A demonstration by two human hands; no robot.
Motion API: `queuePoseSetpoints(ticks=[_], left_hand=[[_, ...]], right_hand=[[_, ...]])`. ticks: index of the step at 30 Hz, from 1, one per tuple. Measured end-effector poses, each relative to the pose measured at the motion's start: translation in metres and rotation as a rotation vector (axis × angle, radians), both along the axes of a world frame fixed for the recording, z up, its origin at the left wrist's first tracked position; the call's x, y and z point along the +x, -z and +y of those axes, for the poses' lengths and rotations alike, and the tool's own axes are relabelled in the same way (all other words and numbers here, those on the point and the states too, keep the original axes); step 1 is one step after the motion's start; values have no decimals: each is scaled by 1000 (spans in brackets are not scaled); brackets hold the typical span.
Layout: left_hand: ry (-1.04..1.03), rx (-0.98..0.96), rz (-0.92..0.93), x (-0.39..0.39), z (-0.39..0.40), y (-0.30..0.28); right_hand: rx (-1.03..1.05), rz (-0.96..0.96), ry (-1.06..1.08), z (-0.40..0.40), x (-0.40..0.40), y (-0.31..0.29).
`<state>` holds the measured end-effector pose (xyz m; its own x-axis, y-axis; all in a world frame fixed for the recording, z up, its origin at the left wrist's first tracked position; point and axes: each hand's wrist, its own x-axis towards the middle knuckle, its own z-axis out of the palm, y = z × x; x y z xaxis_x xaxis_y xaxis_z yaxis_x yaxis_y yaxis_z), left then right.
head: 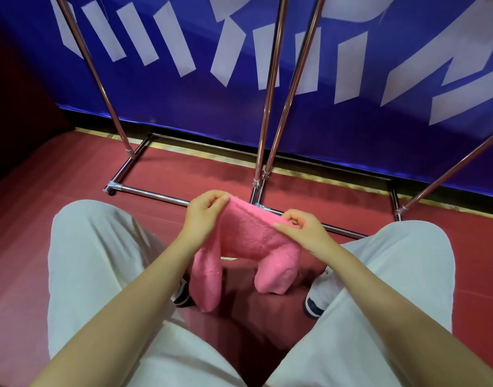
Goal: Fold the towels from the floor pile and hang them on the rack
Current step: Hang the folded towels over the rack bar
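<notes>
The single head-worn wide-angle camera looked steeply forward and down from close above the person's knees (100, 247), taking in the floor (58, 174), the rack's base (144, 191) and a blue banner (183, 107) just beyond.

A fluffy pink terry towel (248, 236) is stretched between both hands above the person's knees. The left hand (204, 212) pinches its upper left edge with curled fingers; the right hand (301, 230) pinches the upper right edge. Two folds of the towel hang down between the pale grey trouser legs (100, 261), above the red floor (58, 174). Just beyond stands a chrome tubular rack (270, 88), its base bars on the floor before a blue banner with white lettering (183, 93). White shoes with dark toes (316, 300) peek out below.
</notes>
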<state>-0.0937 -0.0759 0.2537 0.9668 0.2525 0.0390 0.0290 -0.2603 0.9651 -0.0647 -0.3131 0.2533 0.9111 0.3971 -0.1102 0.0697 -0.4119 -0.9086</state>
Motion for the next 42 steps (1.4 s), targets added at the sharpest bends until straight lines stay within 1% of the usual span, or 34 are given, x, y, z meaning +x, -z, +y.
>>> queuePoseSetpoints(ticks=[2, 4, 7, 9, 16, 20, 23, 26, 28, 31, 34, 36, 39, 42], left_hand=[[-38, -145, 43, 1, -2, -1], [-105, -302, 87, 3, -3, -4], [-262, -605, 108, 9, 2, -10], [-356, -696, 96, 13, 11, -13], [-506, -689, 50, 23, 43, -13], [-601, -799, 46, 23, 59, -7], [-643, -843, 69, 23, 70, -3], [-662, -840, 70, 22, 74, -1], [-662, -810, 83, 20, 74, 2], [-692, -784, 103, 17, 79, 8], [-721, -759, 110, 16, 84, 12], [-724, -740, 106, 14, 86, 14], [-715, -750, 126, 12, 87, 17], [-688, -660, 189, 13, 86, 21]], right_hand=[[-40, -28, -15, -1, 0, 0], [-131, -78, -49, -2, 1, 5], [-238, -102, -101, -6, 3, 20], [-275, -89, -107, -11, 5, 30], [-403, -56, -93, -30, 10, 42], [-444, -78, -74, -40, 9, 47], [-456, -65, -54, -44, 10, 46], [-481, -71, 14, -45, 11, 48], [-545, -79, 102, -46, 13, 48], [-649, -35, 232, -51, 18, 46], [-681, 22, 237, -55, 24, 46], [-633, 63, 213, -54, 24, 48], [-412, 139, 176, -46, 20, 41], [-200, 165, 148, -37, 16, 28]])
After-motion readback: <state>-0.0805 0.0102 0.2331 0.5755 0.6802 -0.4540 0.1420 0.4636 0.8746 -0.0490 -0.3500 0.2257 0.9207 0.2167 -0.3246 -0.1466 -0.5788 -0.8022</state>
